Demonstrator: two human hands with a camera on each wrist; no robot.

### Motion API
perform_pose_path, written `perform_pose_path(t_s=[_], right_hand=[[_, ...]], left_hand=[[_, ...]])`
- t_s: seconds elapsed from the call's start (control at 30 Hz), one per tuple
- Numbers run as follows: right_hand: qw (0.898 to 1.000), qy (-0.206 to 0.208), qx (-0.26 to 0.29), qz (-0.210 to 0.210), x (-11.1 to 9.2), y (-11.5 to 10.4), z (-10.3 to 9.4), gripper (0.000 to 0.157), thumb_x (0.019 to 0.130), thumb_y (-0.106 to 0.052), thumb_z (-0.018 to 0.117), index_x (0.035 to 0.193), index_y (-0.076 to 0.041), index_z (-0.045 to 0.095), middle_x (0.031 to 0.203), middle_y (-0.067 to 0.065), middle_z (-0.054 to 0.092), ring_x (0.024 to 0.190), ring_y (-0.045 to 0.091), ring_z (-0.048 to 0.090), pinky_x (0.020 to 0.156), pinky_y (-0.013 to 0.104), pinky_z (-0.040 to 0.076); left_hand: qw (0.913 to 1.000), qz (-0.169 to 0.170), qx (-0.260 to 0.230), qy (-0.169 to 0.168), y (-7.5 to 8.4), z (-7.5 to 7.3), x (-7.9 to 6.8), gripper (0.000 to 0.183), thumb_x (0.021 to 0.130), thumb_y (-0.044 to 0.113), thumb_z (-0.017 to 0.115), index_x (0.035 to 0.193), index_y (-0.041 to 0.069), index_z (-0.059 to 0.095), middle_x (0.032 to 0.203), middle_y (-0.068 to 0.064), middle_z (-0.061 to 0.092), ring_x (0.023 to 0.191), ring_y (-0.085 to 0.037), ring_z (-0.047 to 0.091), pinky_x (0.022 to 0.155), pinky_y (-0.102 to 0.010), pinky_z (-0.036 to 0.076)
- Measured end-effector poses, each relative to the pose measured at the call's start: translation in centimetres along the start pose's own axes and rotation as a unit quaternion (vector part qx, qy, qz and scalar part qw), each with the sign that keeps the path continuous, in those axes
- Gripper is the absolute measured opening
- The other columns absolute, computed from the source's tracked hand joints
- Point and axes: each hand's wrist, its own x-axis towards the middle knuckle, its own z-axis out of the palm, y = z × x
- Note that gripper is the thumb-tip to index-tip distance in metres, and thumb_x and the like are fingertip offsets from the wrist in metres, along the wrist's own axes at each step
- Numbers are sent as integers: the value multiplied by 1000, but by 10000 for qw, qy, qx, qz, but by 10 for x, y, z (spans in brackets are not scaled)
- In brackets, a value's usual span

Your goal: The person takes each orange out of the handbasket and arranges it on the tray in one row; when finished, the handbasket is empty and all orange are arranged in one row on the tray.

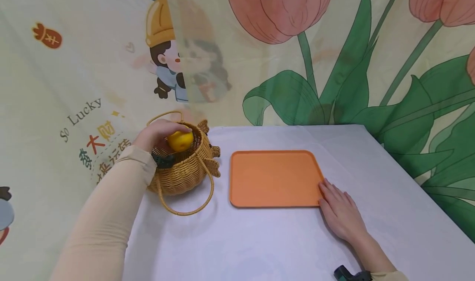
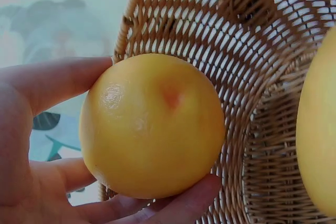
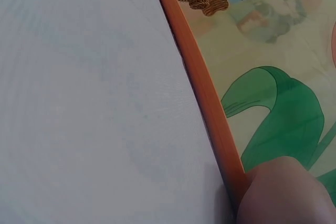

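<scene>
My left hand point(image 1: 157, 132) grips a round yellow fruit point(image 1: 180, 141) at the mouth of a wicker basket point(image 1: 182, 180). Up close in the left wrist view, the fruit point(image 2: 152, 129) shows a reddish spot, with thumb and fingers curled about its sides. A second yellow fruit point(image 2: 319, 129) is partly visible inside the basket point(image 2: 241, 51). At the near right corner of an orange tray point(image 1: 276, 178), my right hand point(image 1: 341, 211) touches the rim with its fingers extended. The right wrist view shows only part of that hand point(image 3: 286, 195) against the tray's edge point(image 3: 199, 82).
A white cloth point(image 1: 252, 244) covers the table. The basket's looped handle point(image 1: 185, 213) hangs down onto the cloth at the front. Printed curtains with tulips point(image 1: 282, 9) and cartoon figures hang behind and to the left of the table.
</scene>
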Motion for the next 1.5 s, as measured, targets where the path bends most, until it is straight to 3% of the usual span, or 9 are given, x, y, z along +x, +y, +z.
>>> perform_pose_path(t_s=[0.23,0.47,0.57,0.73,1.13,1.3,1.5], right_hand=[[10000,61,20,-23,2,0,1,58,110,-34,40,155,3,37,162,22,31,146,48,27,117,67,13],[10000,33,48,42,1,-1,0,59,109,-34,42,156,3,37,162,23,30,147,48,27,117,67,13],[9999,-38,61,101,0,-2,2,60,109,-36,41,156,3,36,163,23,29,147,47,26,117,67,12],[9999,-43,34,114,0,-1,3,60,109,-35,41,156,3,36,163,22,29,147,47,25,118,67,11],[10000,-13,83,24,0,1,2,59,109,-34,41,156,3,37,163,22,29,146,48,26,118,67,11],[10000,13,88,16,0,0,2,59,109,-34,41,155,3,37,163,23,29,146,48,26,118,66,10],[10000,42,62,-13,-1,0,1,59,109,-33,42,155,3,38,162,23,30,146,48,27,118,67,11]], left_hand=[[9996,22,-259,78,12,5,-7,58,97,35,67,133,-3,41,118,-18,46,86,-24,61,80,-44,61],[9986,326,-301,280,25,7,-13,58,98,38,67,138,3,46,131,-18,44,98,-29,59,90,-48,57],[9983,408,-236,343,31,9,-14,61,98,39,67,142,3,48,131,-18,46,96,-27,60,86,-46,59],[9975,569,-91,409,42,12,-17,56,97,41,68,133,1,54,125,-18,51,87,-24,64,79,-42,61],[9961,840,67,275,76,43,-28,55,93,40,73,133,5,58,122,-16,53,93,-27,60,83,-44,59],[9960,857,-18,232,79,51,-26,53,94,39,71,134,6,58,122,-16,54,94,-27,60,87,-46,58],[9946,1003,-85,240,78,62,-22,54,92,40,73,132,6,59,121,-17,55,93,-27,62,80,-44,61]])
